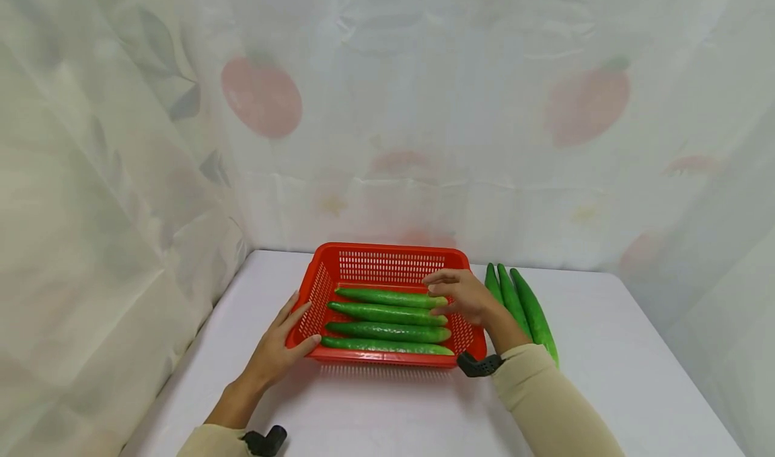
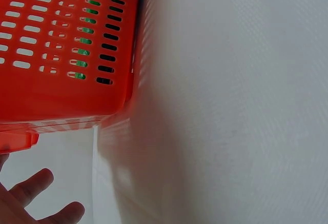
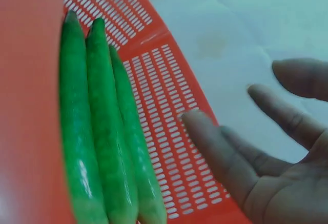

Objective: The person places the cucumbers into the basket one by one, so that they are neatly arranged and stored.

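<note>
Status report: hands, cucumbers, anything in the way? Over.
Left hand open at red basket, left side. Right hand empty at basket's right end. Four cucumbers inside; three more cucumbers on table, right. No obstruction visible.

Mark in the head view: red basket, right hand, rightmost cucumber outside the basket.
Red basket point(image 1: 387, 357): head view, front rim.
Right hand point(image 1: 465, 296): head view, middle of the hand.
Rightmost cucumber point(image 1: 535, 313): head view, middle of its length.

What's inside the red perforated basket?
Four green cucumbers lie side by side in the red basket. The right hand hides part of its right side, and whatever is directly beneath the cucumbers cannot be seen.
</note>
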Motion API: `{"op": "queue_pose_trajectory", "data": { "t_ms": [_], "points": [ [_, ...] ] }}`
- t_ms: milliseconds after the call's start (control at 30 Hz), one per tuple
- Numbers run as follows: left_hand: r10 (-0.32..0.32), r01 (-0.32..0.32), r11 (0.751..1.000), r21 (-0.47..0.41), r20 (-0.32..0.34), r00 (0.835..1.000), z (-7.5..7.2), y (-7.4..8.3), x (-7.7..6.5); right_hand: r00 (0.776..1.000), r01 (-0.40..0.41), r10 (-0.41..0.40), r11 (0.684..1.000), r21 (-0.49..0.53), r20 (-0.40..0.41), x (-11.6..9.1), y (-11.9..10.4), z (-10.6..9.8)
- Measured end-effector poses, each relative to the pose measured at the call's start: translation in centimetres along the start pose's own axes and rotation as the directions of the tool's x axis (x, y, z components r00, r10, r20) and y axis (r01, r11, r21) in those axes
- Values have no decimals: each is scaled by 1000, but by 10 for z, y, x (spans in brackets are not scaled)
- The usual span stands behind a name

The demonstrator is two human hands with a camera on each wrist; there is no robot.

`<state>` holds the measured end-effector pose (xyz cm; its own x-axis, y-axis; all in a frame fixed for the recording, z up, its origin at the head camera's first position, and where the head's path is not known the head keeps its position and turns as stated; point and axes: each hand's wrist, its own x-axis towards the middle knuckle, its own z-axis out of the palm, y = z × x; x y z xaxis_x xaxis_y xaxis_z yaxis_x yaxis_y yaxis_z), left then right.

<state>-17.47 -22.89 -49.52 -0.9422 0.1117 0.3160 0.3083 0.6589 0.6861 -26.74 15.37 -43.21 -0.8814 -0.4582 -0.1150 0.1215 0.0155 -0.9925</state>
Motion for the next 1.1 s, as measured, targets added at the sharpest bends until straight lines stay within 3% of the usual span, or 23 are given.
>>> {"op": "queue_pose_trajectory", "data": {
  "t_ms": [300,633,800,1100],
  "points": [
    [-13,13,1000,-5,4,1000,0,0,1,997,79,-79,997,-3,-4,-16,-22,-3],
    [-20,20,1000,-9,0,1000,1,-1,0,981,183,-185,982,-37,-63,-42,-49,-9],
    [-17,17,1000,-4,-1,1000,2,-1,0,964,241,-248,968,-73,-100,-57,-59,-14],
    [-20,20,1000,5,-4,1000,3,-2,0,912,356,-378,922,-151,-160,-84,-68,-27]
  ]
}}
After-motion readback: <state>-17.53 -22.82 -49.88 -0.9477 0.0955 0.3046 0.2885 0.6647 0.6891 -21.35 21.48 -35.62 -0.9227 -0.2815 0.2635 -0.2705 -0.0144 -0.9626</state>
